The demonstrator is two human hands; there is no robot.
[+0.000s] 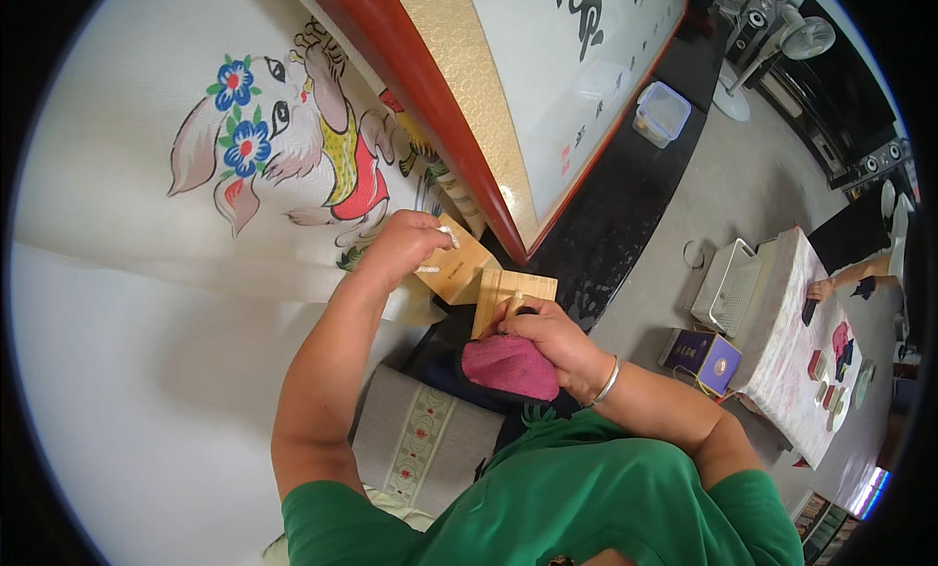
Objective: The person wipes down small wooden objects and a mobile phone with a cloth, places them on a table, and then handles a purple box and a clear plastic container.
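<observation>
My left hand [412,248] is curled in front of a wooden board [460,269] that bears small writing. White twisted strips [448,236], like cord or finger wrapping, show at its fingers; I cannot tell whether it grips them. Lower and to the right, my right hand [553,339], with a silver bangle at the wrist, grips a pink cloth piece [509,368] edged in black. A short wooden peg or handle [515,302] sticks up by its fingers. Just behind stands a wooden block [502,284], partly hidden by this hand.
A large red-framed calligraphy panel [469,126] leans over a black ledge [586,251] holding a lidded plastic box [661,115]. A grey cushion [432,438] lies by my lap. At right, another person's hand [821,289] rests at a covered table [777,339], near a white basket [725,288] and purple box [700,361].
</observation>
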